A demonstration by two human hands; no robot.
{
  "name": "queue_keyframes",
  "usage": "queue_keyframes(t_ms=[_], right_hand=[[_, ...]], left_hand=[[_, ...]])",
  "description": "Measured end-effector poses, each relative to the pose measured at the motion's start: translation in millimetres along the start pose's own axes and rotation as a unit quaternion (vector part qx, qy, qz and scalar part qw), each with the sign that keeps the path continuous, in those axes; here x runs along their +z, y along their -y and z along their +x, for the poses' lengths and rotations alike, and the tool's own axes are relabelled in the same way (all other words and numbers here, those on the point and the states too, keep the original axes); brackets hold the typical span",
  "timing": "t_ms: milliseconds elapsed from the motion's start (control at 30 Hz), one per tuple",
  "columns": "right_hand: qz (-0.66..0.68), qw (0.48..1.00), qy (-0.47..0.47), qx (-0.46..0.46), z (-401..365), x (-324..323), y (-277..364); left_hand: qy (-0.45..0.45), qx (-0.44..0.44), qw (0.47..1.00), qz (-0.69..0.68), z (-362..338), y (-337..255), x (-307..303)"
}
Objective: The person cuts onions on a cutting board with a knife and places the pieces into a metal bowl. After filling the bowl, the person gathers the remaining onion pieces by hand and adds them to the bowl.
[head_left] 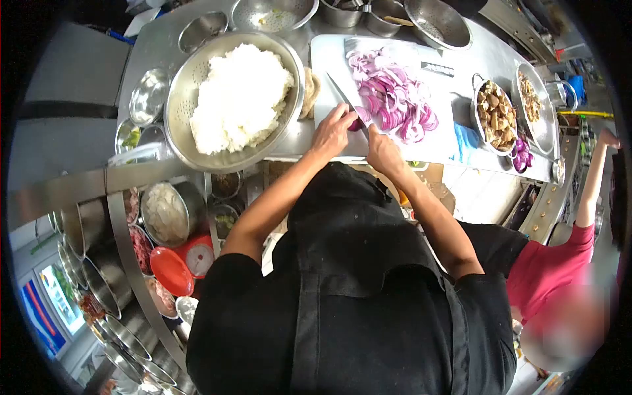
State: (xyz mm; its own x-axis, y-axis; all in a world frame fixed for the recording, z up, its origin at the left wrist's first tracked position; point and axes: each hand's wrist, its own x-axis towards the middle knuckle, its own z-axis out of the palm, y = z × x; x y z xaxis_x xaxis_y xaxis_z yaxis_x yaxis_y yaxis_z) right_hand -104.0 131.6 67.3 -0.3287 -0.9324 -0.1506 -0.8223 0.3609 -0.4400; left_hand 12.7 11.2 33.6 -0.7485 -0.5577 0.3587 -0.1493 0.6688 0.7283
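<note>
A white cutting board (pixel 431 99) carries a heap of sliced red onion (pixel 392 92). Near the board's front edge, my right hand (pixel 385 153) is closed around the handle of a knife, its blade (pixel 343 91) pointing away and to the left. My left hand (pixel 331 136) has its fingers bent together on a piece of red onion (pixel 355 124), right beside the blade. Partly under the slices lies a second, broad-bladed knife, its dark handle (pixel 437 68) showing on the right.
Left of the board stands a large colander (pixel 172 108) of white rice (pixel 240 99). To the right are a bowl of cut mushrooms (pixel 497 115), whole red onions (pixel 522 157) and another colander (pixel 543 125). Metal bowls line the back. A person in a red shirt (pixel 553 263) is at right.
</note>
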Motion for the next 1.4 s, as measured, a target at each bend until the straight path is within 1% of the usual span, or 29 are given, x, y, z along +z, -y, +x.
queue_keyframes(t_ms=[67,100,133,200,233,300,400,500,567,633,700,767,833,900,933,967,1033,1100,1167,1200,1267,1300,1333,1367,1400], right_hand=[[0.022,1.0,-0.014,-0.007,-3.1,-14.0,7.0],[0.037,0.999,-0.024,-0.024,-1.5,-17.8,7.8],[0.039,0.999,-0.029,-0.021,1.4,-16.6,6.1],[0.032,0.999,-0.009,-0.012,0.8,-11.5,6.2],[0.031,0.999,-0.005,-0.005,1.0,-11.7,7.3],[0.027,1.0,-0.007,-0.005,-1.7,-9.3,6.2],[-0.02,1.0,0.01,0.005,-2.8,-2.1,6.9],[-0.001,1.0,-0.012,0.005,-6.5,-14.8,16.3],[-0.005,1.0,-0.011,-0.002,-10.0,-3.2,7.6],[-0.008,1.0,-0.019,-0.008,-7.5,-5.9,10.2],[-0.001,1.0,0.008,0.006,-8.1,-11.6,12.7],[-0.005,1.0,-0.003,0.013,-9.4,-10.6,16.8],[-0.005,0.999,-0.016,0.03,-10.4,-5.0,17.9],[-0.011,1.0,-0.006,0.008,-8.1,3.4,7.4],[-0.026,0.999,-0.035,-0.015,-9.4,-1.1,8.8],[-0.023,0.998,-0.047,-0.031,-13.4,-5.9,10.9],[0.016,0.998,-0.053,-0.012,-14.3,3.5,12.6],[-0.005,0.998,-0.059,0.011,-11.3,8.5,14.8],[-0.009,0.999,-0.037,-0.002,-7.1,2.5,17.1],[-0.041,0.998,-0.039,-0.006,-6.9,6.4,15.3],[-0.038,0.997,-0.069,0.004,-5.2,14.5,12.9],[-0.036,0.996,-0.083,0.007,-6.3,16.5,14.4],[-0.018,0.997,-0.077,-0.017,-4.4,15.2,13.0],[-0.016,0.996,-0.09,-0.012,-1.7,14.1,10.4],[0.018,0.997,-0.076,-0.021,1.2,17.4,7.0]], left_hand=[[-0.02,0.002,1.0,0.001,-1.5,-3.2,0.2],[-0.015,0.009,1.0,0.001,1.1,-2.1,0.8],[-0.02,0.004,1.0,-0.006,2.3,-0.8,1.2],[-0.024,0.002,1.0,-0.013,-1.4,-4.0,0.3],[-0.015,0.009,1.0,-0.012,1.0,-3.2,-0.1],[-0.024,0.01,1.0,-0.003,0.0,-3.4,-0.3],[-0.035,0.013,0.999,-0.007,1.9,-4.4,0.4],[-0.025,0.007,1.0,-0.004,1.0,-2.7,0.8],[-0.018,0.002,1.0,-0.01,-2.4,-1.8,0.9],[-0.021,0.003,1.0,-0.01,-1.9,0.0,0.9],[-0.02,0.005,1.0,-0.013,-3.8,-2.0,1.6],[-0.016,0.004,1.0,0.014,-2.0,-2.5,-0.8],[-0.012,0.012,1.0,0.011,-2.5,0.7,1.2],[-0.047,0.029,0.998,-0.014,-1.8,1.8,4.9],[-0.031,0.008,0.999,-0.012,-2.3,-0.2,4.3],[-0.022,0.015,1.0,0.013,-2.0,0.1,3.6],[-0.026,0.013,0.999,0.015,-2.1,-1.7,2.8],[-0.028,0.023,0.999,0.0,-0.3,-2.2,4.4],[-0.028,0.005,1.0,0.004,-0.3,-3.9,2.6],[-0.017,-0.002,1.0,0.01,-1.1,-0.3,3.4],[-0.007,0.014,1.0,0.013,2.7,-3.3,1.4],[0.0,0.013,1.0,0.016,1.0,-3.9,0.4],[0.008,-0.009,1.0,0.004,-0.2,-3.3,0.5],[0.012,0.003,1.0,0.006,1.1,-3.8,0.0],[0.026,0.005,0.999,0.02,0.9,-4.4,-2.4]])
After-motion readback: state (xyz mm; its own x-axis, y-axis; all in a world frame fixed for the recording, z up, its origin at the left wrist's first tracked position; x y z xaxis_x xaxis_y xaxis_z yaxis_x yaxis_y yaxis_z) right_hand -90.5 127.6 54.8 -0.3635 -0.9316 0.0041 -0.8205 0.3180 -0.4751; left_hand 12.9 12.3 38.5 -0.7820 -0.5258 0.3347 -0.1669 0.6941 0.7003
